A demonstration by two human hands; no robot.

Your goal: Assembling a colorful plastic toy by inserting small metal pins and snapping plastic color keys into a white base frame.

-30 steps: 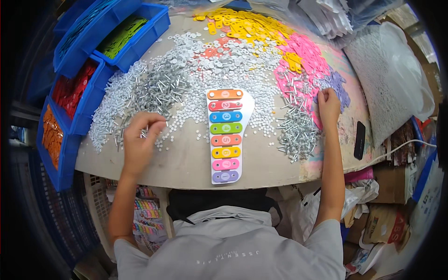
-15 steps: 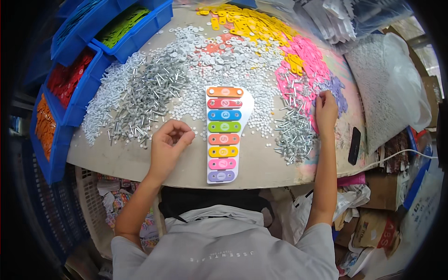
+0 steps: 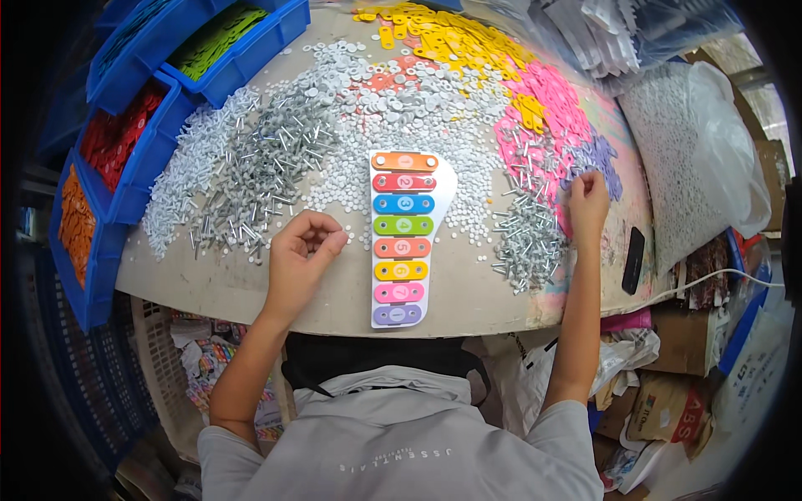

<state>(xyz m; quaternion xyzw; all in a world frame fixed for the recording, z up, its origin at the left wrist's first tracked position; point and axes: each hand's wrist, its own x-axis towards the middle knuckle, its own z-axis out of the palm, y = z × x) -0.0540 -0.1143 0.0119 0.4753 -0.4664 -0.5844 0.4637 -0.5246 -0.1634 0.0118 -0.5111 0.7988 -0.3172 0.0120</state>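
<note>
- In the head view, a workroom is seen around a beige table (image 3: 493,309) with a curved front edge, its surface paint-stained toward the right.
- Four blue plastic bins (image 3: 146,179) stand at the upper left; they contain blue, green, red and orange pieces, one colour in each.
- On the right there are one clear, wrinkled bag (image 3: 677,159) full of small white pieces, one flat black object (image 3: 633,260) and one white cable (image 3: 727,272).
- At the middle front lies one smooth white board (image 3: 444,188), wider at its far end. It carries eight bars (image 3: 403,204) with rounded ends, in a single column; the orange one has two white caps, and the others show a metal ring at each end.
- Around the far part of the board spread white discs (image 3: 418,100), too many to count. Behind are yellow pieces (image 3: 451,37), and to the right pink pieces (image 3: 547,92) and purple pieces (image 3: 597,159).
- Shiny metal rivets (image 3: 526,246) make two heaps; the right heap lies between the board and the right hand.
- The left hand (image 3: 305,250), left of the board, is half curled, thumb near forefinger; I cannot tell if it holds something.
- The right hand (image 3: 590,200) has its fingers bent together beside the purple pieces; its grip is hidden.
</note>
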